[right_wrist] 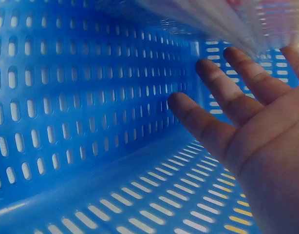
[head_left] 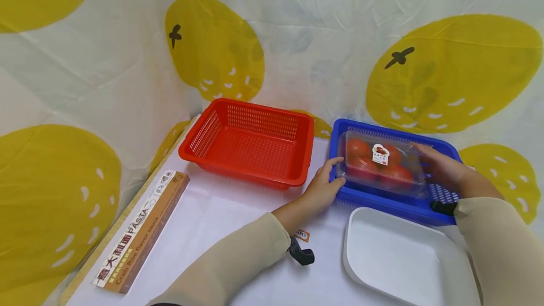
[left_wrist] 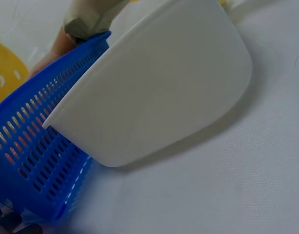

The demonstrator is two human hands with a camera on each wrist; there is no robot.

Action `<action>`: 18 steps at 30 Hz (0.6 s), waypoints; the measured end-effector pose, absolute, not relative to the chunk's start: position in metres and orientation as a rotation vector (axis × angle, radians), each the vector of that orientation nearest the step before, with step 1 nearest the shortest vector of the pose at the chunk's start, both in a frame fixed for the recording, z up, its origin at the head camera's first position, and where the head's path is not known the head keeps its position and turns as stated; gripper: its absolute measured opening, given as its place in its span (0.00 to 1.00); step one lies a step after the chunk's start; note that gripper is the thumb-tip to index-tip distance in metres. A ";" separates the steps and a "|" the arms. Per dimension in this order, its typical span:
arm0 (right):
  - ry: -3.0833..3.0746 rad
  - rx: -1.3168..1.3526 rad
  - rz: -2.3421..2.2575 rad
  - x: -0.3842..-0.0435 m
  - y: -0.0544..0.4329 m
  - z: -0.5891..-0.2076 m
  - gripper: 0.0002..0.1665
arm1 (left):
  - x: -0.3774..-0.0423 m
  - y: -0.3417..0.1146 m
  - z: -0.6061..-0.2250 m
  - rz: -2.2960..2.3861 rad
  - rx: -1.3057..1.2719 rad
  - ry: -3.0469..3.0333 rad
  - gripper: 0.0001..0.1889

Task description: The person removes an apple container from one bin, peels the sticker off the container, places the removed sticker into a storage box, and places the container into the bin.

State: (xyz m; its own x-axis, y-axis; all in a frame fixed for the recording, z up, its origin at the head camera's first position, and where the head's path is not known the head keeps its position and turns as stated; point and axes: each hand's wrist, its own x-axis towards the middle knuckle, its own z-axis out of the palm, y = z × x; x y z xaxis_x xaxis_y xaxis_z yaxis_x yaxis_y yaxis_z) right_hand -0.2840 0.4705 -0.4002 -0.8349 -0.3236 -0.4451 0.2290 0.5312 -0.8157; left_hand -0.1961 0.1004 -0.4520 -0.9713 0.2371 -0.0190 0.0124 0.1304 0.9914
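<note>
A clear plastic box of tomatoes [head_left: 374, 188] with a white label lies within the blue basket [head_left: 442, 148], across its left and middle part. My left hand [head_left: 319, 192] grips the basket's left rim, index finger and thumb over it close to the box's left end. Down inside the basket, my right hand [head_left: 442, 169] is at the box's right end. In the right wrist view the straight, spread fingers [right_wrist: 242, 109] reach below the box's underside, near the slotted blue wall. The right thumb is hidden there.
A red basket [head_left: 250, 181] stands left of the blue one. In front of the blue basket is a white tray [head_left: 395, 254], close to my right sleeve. A long pasta box [head_left: 140, 235] lies along the table's left edge. A patterned cloth [head_left: 314, 51] hangs behind.
</note>
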 end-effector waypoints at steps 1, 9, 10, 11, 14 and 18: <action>2.206 -0.071 -1.298 -0.284 0.471 -0.402 0.49 | -0.196 0.100 -0.452 1.950 0.252 2.216 0.27; 2.069 -0.100 -1.384 -0.281 0.469 -0.416 0.48 | -0.196 0.101 -0.450 1.942 0.248 2.191 0.27; 2.068 -0.097 -1.380 -0.281 0.467 -0.416 0.49 | -0.196 0.100 -0.450 1.941 0.243 2.183 0.27; 2.064 -0.084 -1.379 -0.280 0.466 -0.416 0.50 | -0.196 0.100 -0.450 1.938 0.236 2.174 0.27; 2.047 -0.089 -1.408 -0.278 0.463 -0.416 0.51 | -0.196 0.100 -0.451 1.932 0.225 2.157 0.27; 2.000 -0.082 -1.497 -0.277 0.463 -0.414 0.53 | -0.197 0.101 -0.453 1.944 0.250 2.158 0.27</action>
